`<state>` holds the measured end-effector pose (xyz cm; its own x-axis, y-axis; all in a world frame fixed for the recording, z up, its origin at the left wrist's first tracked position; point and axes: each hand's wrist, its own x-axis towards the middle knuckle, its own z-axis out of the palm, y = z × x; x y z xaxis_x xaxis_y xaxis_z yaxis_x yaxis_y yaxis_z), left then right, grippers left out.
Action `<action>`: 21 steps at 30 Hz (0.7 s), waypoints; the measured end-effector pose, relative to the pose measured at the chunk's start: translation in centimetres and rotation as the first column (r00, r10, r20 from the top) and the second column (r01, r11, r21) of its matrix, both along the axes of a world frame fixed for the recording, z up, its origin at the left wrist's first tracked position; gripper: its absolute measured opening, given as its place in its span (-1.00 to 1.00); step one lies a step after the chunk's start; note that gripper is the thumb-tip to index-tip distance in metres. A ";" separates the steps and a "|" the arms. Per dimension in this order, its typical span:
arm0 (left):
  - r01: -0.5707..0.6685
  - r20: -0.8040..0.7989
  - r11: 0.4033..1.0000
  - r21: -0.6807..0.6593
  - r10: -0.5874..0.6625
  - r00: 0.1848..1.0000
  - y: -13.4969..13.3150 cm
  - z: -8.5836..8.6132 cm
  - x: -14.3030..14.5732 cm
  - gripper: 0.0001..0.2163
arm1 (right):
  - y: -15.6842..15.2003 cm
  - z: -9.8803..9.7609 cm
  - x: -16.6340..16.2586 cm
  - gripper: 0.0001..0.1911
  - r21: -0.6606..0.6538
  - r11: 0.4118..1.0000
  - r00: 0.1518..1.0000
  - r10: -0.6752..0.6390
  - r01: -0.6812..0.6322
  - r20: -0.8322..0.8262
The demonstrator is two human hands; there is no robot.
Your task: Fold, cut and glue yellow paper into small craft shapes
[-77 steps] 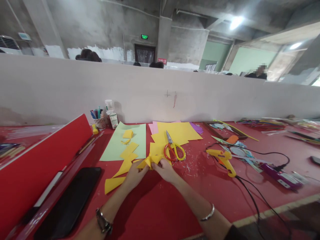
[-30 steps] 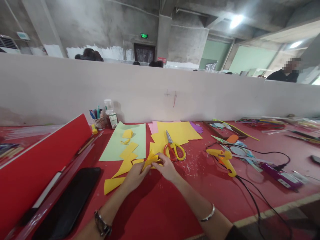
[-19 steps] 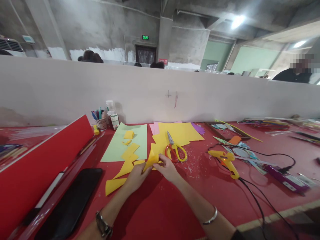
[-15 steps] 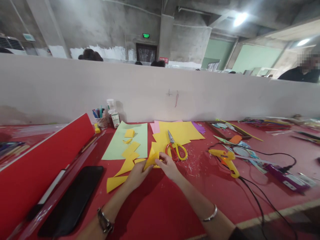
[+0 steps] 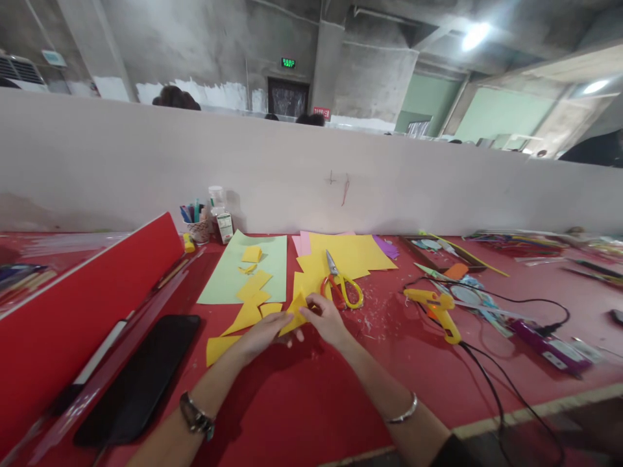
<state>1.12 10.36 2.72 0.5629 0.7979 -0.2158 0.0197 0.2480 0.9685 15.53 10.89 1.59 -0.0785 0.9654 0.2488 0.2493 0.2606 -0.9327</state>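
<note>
A small piece of yellow paper (image 5: 294,310) is pinched between both hands above the red table. My left hand (image 5: 269,331), with a watch on its wrist, grips it from the left and below. From the right, my right hand (image 5: 325,319) holds its edge between thumb and fingers. Scissors (image 5: 341,283) with red and yellow handles lie just beyond my right hand, partly on yellow sheets (image 5: 350,250). Yellow paper offcuts (image 5: 247,311) are scattered left of the hands, some on a pale green sheet (image 5: 219,285).
A yellow glue gun (image 5: 433,305) lies at the right, its cord trailing to the front edge. Near it is a purple power strip (image 5: 549,347). A black phone (image 5: 141,379) and a raised red board (image 5: 87,285) are at the left. A pen cup (image 5: 197,230) stands by the white partition (image 5: 272,175).
My left hand has turned over the paper, its fingers now more stretched below it. My right hand keeps its pinch. The view has shifted slightly.
</note>
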 end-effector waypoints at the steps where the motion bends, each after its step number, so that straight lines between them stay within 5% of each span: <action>1: -0.015 -0.010 1.000 -0.015 0.015 1.000 0.0 -0.1 0.1 -0.66 | 0.0 0.0 0.0 -0.85 0.006 1.000 1.000 -0.009 0.009 0.014; 6: -0.138 -0.131 0.978 0.156 0.159 0.979 0.0 -0.6 0.8 -0.71 | -0.1 -0.1 -0.2 -0.83 0.018 0.998 0.998 -0.061 0.060 0.034; 10: -0.182 -0.182 0.940 0.289 0.240 0.954 0.0 -0.6 1.2 -0.72 | -0.1 -0.2 -0.3 -0.79 -0.151 0.989 0.996 -0.014 0.000 -0.087; 21: -0.214 -0.145 0.916 0.340 0.276 0.950 0.2 -0.6 1.2 -0.70 | 0.0 -0.4 -0.6 -0.74 -0.158 0.986 0.983 0.029 -0.059 -0.181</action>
<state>2.29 10.53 2.09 0.3152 0.9489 -0.0110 0.1849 -0.0501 0.9815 14.93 10.85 1.17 -0.0905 0.9906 0.1029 0.0681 0.1092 -0.9917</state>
